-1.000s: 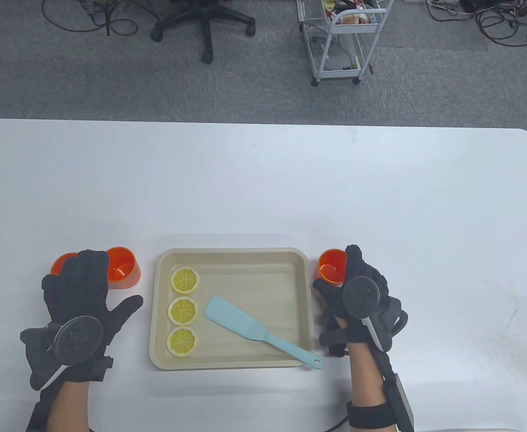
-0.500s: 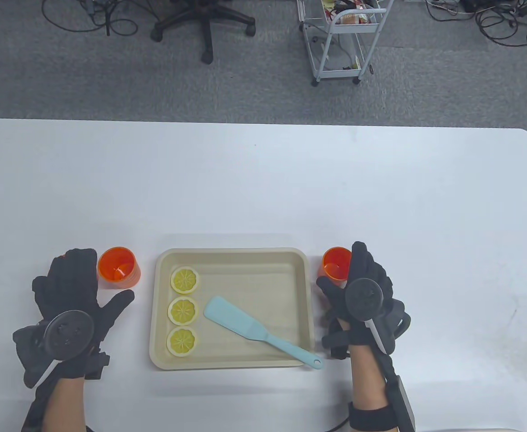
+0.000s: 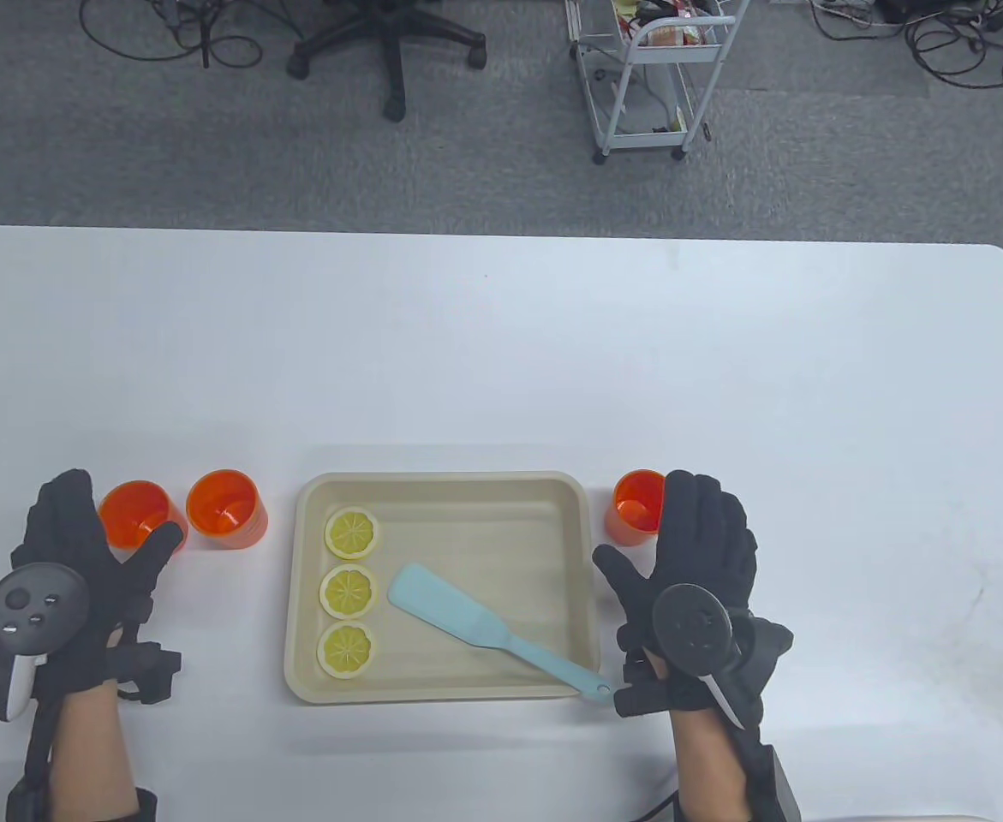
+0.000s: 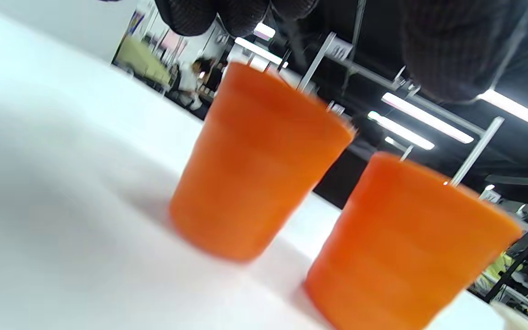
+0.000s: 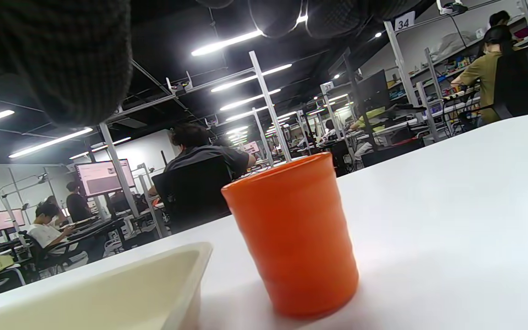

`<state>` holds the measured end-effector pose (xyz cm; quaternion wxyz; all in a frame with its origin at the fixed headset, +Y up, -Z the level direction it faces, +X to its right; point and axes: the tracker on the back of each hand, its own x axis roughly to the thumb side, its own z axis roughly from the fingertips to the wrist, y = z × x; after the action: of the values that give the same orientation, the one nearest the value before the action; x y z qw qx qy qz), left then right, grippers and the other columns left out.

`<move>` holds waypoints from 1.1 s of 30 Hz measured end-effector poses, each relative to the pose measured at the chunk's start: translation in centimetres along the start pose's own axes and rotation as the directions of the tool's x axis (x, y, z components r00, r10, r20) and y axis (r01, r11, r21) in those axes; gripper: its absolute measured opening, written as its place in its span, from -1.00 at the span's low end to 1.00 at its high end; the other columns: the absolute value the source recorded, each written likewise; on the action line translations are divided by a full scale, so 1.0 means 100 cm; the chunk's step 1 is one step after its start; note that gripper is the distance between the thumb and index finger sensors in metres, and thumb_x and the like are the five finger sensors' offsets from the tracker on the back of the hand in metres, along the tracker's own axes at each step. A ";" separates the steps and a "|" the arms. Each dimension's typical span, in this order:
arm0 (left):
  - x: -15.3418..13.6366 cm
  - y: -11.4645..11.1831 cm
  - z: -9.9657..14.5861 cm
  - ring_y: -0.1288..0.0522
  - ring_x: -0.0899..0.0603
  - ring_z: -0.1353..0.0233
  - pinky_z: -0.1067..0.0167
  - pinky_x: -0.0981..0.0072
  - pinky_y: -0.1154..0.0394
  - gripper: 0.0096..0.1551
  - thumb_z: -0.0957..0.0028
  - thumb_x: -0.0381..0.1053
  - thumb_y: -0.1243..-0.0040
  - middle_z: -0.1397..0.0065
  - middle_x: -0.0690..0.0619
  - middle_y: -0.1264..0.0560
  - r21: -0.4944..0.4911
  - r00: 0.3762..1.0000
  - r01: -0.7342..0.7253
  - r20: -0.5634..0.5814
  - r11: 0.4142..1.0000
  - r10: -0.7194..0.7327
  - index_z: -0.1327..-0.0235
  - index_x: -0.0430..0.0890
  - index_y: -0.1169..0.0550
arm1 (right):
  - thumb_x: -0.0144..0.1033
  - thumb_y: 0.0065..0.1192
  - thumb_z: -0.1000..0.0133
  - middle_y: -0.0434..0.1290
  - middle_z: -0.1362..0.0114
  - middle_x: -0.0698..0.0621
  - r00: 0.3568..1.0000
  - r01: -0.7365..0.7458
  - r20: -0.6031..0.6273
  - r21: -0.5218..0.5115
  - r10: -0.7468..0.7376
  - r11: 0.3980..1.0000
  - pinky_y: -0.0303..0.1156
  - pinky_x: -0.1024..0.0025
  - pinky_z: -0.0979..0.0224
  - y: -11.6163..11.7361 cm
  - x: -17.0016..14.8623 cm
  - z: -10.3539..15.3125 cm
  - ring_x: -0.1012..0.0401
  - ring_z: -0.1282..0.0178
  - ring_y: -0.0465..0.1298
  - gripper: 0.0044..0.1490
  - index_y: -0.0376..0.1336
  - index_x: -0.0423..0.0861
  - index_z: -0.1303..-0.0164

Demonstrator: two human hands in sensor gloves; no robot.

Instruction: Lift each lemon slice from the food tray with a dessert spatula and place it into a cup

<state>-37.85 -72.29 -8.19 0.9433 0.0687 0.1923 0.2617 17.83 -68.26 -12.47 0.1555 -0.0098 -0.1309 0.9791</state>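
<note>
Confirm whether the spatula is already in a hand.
No, the spatula lies in the tray, and neither the right hand nor left hand holds it.

What I can't see well

My right hand [image 3: 696, 561] covers the near side of the right cup [image 3: 635, 507]; my left thumb crosses the left cup [image 3: 131, 515]. In my left wrist view both cups are blurred, the nearer one [image 4: 406, 247] cut off below. The tray [image 5: 122, 293] runs off my right wrist view's bottom-left edge.
</note>
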 end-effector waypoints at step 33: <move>0.035 0.044 0.036 -0.25 -0.46 -0.69 -0.53 -0.60 -0.09 0.31 -0.02 0.43 -0.43 -0.73 -0.19 -0.25 0.285 0.993 -0.049 0.120 0.957 0.015 -0.80 -0.10 -0.03 | 0.25 0.49 -0.09 0.00 -0.80 -0.10 0.991 0.072 0.116 -0.055 -0.065 0.996 0.00 -0.31 -0.70 -0.023 0.020 0.017 -0.23 -0.80 0.06 0.33 -0.26 0.07 -0.78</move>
<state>-35.65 -66.83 -5.04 0.9285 0.2234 0.1720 0.2418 16.54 -65.98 -10.16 0.1808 0.0459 -0.1688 0.9678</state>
